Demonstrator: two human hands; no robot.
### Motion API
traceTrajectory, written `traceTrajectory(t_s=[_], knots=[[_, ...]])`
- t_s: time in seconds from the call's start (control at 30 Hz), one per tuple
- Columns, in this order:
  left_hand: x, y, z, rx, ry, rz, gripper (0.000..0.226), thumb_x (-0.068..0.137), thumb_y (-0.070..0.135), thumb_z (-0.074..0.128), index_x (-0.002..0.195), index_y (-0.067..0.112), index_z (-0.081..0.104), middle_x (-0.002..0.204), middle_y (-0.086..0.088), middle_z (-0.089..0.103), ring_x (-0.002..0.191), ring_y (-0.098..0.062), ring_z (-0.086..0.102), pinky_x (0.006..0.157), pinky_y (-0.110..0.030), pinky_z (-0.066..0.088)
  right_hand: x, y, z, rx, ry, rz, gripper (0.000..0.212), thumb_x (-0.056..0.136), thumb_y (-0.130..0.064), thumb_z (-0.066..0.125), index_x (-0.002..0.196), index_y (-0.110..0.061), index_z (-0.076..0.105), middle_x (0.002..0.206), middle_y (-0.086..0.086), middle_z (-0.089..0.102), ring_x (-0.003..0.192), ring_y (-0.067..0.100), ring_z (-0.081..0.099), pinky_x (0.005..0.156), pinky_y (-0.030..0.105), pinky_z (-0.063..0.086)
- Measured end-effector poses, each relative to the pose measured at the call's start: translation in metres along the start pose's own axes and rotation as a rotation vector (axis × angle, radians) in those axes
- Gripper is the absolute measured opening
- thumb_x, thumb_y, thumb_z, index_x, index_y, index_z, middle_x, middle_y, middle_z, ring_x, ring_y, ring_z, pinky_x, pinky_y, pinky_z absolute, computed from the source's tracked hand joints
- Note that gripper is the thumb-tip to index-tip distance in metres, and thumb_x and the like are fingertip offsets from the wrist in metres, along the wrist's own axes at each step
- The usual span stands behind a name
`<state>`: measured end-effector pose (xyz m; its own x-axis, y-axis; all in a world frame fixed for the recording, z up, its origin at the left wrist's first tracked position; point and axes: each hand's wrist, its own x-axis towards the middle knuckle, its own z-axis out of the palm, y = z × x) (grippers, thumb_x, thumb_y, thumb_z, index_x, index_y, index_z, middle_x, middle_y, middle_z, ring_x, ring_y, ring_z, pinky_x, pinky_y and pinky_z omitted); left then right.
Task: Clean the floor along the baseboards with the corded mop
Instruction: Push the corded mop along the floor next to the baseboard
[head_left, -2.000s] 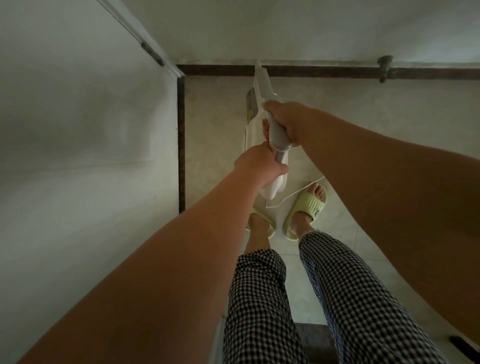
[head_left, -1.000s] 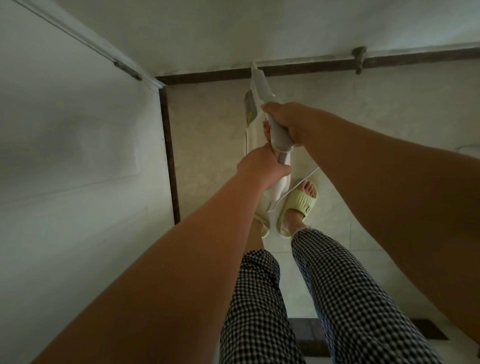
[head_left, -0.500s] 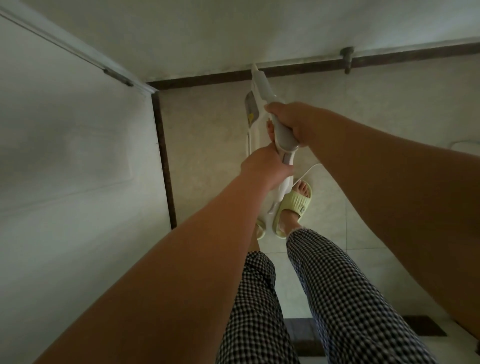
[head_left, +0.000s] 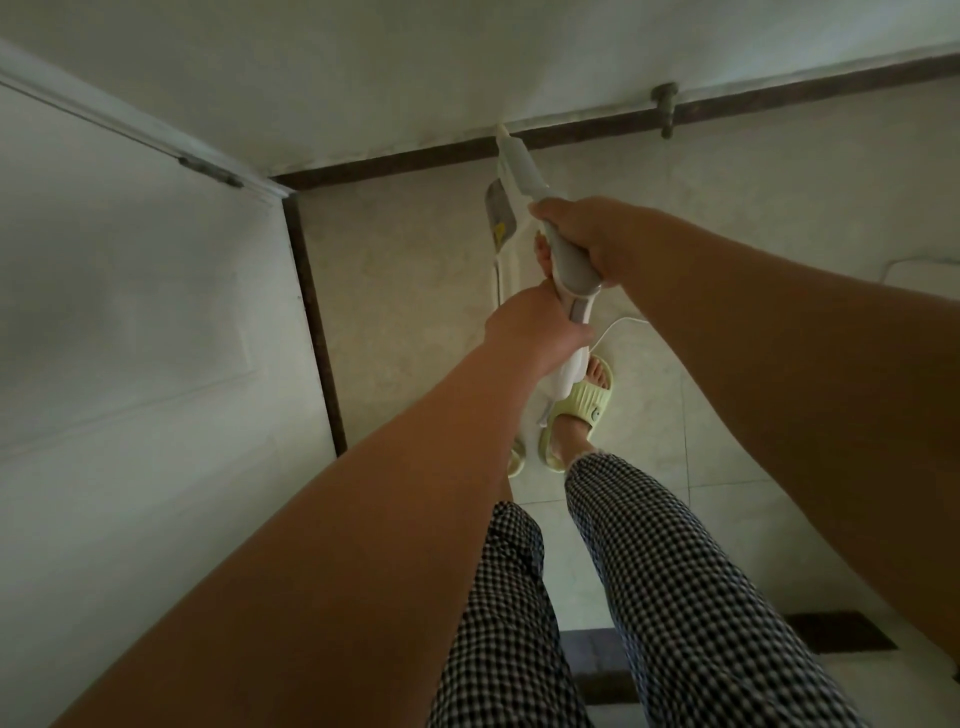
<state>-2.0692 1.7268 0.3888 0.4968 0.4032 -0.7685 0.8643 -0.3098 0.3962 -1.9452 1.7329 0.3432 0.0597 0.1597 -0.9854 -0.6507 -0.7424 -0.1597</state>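
mop (head_left: 519, 171) stands upright in front of the person, over the pale floor (head_left: 415, 291) near the dark baseboard (head_left: 405, 158). right hand (head_left: 584, 234) grips its grey handle, fingers wrapped round; left hand (head_left: 535, 327) clenches the shaft just below. its white cord (head_left: 615, 327) trails by the slipper (head_left: 576, 415).

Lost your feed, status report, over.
Both hands, left hand and right hand, grip mop. Cord trails by right slipper.

Left hand (head_left: 535, 327) and right hand (head_left: 587, 236) grip the mop (head_left: 569, 260) handle.
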Motion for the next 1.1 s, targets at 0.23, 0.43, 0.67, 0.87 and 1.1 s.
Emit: traceTrajectory(t_s=[0.23,0.43,0.67,0.87,1.1], knots=[[0.004,0.014,0.004,0.046,-0.006,0.026,0.034,0.083,0.039,0.065,0.107,0.016,0.057,0.09,0.001,0.06,0.08,-0.02,0.059,0.069,-0.029,0.043,-0.002,-0.001,-0.016,0.039,-0.006,0.005,0.031,0.088,-0.041,0.065,0.09,-0.011,0.056,0.06,0.0,0.059,0.044,0.01,0.053,0.049,0.02,0.048],[0.007,0.027,0.009,0.102,-0.018,0.069,0.023,0.084,0.036,0.063,0.092,0.019,0.05,0.077,0.005,0.052,0.077,-0.019,0.055,0.069,-0.03,0.041,-0.007,-0.003,-0.03,0.082,-0.01,0.0,0.028,0.091,-0.038,0.063,0.089,-0.011,0.053,0.06,0.0,0.056,0.042,0.009,0.05,0.045,0.018,0.047],[0.003,0.038,0.02,0.091,0.029,0.038,0.027,0.082,0.037,0.063,0.091,0.017,0.047,0.075,0.006,0.049,0.083,-0.023,0.058,0.081,-0.035,0.047,-0.006,-0.002,-0.041,0.117,-0.013,-0.014,0.027,0.091,-0.035,0.064,0.091,-0.01,0.051,0.063,0.001,0.056,0.044,0.009,0.05,0.044,0.019,0.047],[-0.005,0.047,0.03,0.061,0.101,-0.009,0.031,0.087,0.042,0.063,0.098,0.018,0.047,0.089,0.002,0.058,0.094,-0.024,0.063,0.09,-0.04,0.046,-0.007,-0.005,-0.056,0.135,-0.022,-0.019,0.032,0.089,-0.035,0.066,0.103,-0.01,0.053,0.064,0.001,0.058,0.044,0.009,0.053,0.047,0.02,0.049],[-0.006,0.051,0.043,0.073,0.126,0.022,0.039,0.084,0.039,0.07,0.11,0.017,0.052,0.106,0.0,0.068,0.098,-0.022,0.065,0.09,-0.037,0.045,-0.001,0.0,-0.073,0.186,-0.02,-0.021,0.033,0.088,-0.036,0.067,0.102,-0.01,0.053,0.063,0.001,0.059,0.045,0.01,0.054,0.047,0.022,0.048]])
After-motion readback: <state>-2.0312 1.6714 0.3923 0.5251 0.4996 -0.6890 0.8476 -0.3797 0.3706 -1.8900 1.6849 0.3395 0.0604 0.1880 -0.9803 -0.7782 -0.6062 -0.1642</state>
